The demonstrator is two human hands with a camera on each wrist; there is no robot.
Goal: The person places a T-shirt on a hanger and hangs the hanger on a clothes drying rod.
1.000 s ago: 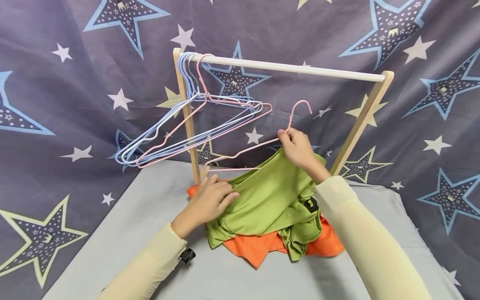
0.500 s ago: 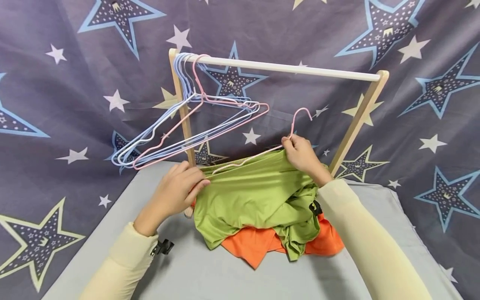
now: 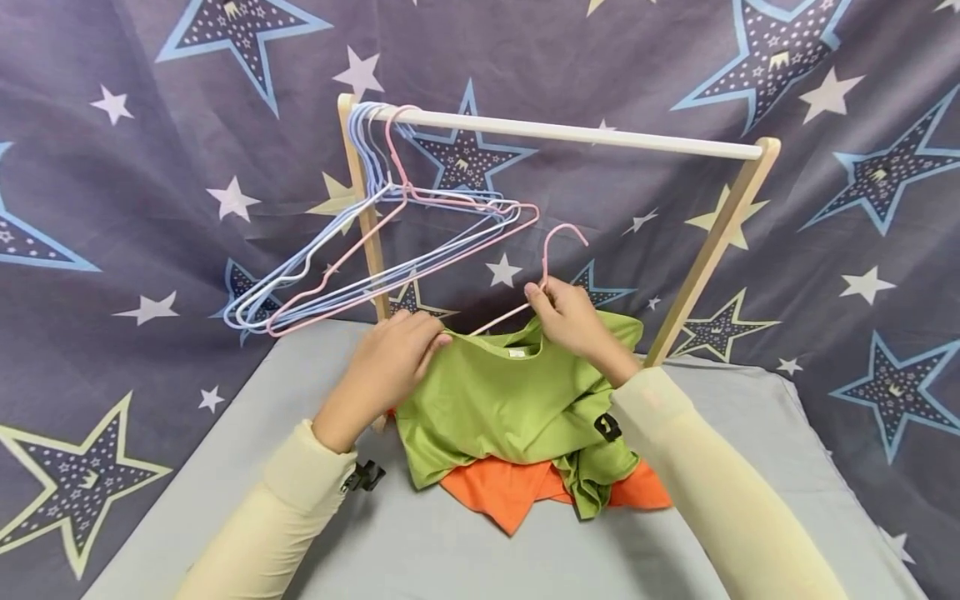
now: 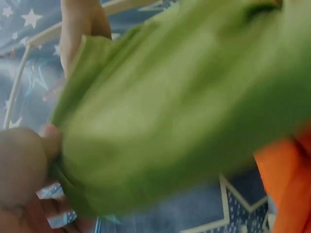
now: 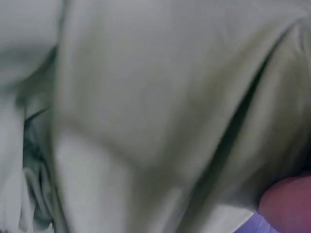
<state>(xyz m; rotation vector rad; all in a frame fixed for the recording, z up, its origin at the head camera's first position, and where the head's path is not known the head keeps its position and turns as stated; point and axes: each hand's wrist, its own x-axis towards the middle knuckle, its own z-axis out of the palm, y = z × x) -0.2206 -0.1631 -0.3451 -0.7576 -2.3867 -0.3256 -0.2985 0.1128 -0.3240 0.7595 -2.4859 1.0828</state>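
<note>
A green T-shirt (image 3: 480,400) is bunched over an orange garment (image 3: 498,496), its neckline and a small white label facing up. My right hand (image 3: 573,321) holds a pink hanger (image 3: 545,254) just below its hook. One arm of that hanger runs down into the shirt, where its end is hidden. At the left of the neckline, my left hand (image 3: 386,367) pinches the green fabric. In the left wrist view, the thumb and fingers sit on either side of the shirt's edge. Blurred cloth fills most of the right wrist view.
Behind the clothes stands a rack with a white rail (image 3: 570,132) and wooden legs (image 3: 712,250). Several blue, white and pink hangers (image 3: 396,156) hang at its left end. Grey cloth (image 3: 750,442) covers the surface, and a star-patterned curtain (image 3: 637,75) hangs behind.
My left hand has moved up to the shirt's neckline, pulling the fabric over the hanger's left arm. My right hand and the hanger have moved down and left. The neckline now shows.
</note>
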